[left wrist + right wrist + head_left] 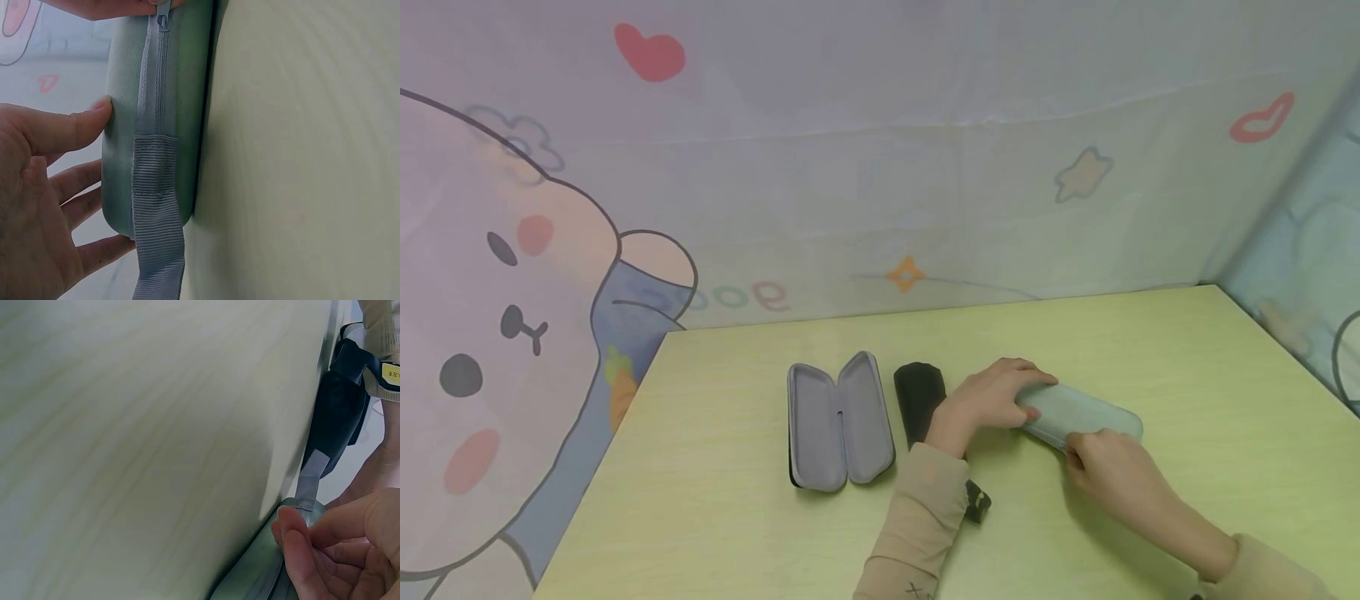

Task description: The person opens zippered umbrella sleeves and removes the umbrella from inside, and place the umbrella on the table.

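Observation:
A pale green zip case (pixel 1078 417) lies slanted on the right half of the table, zipper side facing the person. My left hand (pixel 1000 396) holds its left end, thumb on the upper side and fingers spread behind it in the left wrist view. A grey ribbed tab (pixel 156 169) sticks out from that end of the zipper (pixel 150 94). On the near side, my right hand (pixel 1116 475) pinches the zipper pull (pixel 164 14) between thumb and curled fingers.
An unfolded case with grey lining (pixel 868 425) lies left of the hands. Between it and the left hand is a black case (pixel 917 392), partly hidden by the left forearm. A patterned cloth (pixel 865 183) hangs behind the wooden table (pixel 700 500).

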Available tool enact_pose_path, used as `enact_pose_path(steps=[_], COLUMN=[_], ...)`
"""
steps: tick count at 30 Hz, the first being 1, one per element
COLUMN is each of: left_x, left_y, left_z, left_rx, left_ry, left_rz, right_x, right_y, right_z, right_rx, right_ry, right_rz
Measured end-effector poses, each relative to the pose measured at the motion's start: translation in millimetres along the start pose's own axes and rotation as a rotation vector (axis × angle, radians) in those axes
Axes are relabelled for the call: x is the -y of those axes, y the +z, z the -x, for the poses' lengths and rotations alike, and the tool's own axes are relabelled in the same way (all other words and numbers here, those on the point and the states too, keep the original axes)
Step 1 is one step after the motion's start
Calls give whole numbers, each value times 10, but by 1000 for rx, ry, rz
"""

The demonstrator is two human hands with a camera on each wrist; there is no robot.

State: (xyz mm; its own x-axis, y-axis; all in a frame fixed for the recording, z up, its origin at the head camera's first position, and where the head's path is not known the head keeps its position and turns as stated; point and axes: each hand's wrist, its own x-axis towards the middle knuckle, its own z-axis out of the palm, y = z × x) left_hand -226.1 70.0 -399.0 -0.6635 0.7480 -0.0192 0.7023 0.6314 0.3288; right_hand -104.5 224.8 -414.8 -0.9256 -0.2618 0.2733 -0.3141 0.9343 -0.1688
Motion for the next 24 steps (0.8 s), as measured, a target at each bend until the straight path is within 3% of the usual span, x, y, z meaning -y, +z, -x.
enact_pose_path(steps=[24], left_x=[1], left_y=[15], left_z=[-7], left_rx=[-2], left_ry=[-11], left_rz=[5], right_x=[91], right_y=[40], right_z=[-137], right_rx=[3], right_ry=[14], right_rz=[-2])
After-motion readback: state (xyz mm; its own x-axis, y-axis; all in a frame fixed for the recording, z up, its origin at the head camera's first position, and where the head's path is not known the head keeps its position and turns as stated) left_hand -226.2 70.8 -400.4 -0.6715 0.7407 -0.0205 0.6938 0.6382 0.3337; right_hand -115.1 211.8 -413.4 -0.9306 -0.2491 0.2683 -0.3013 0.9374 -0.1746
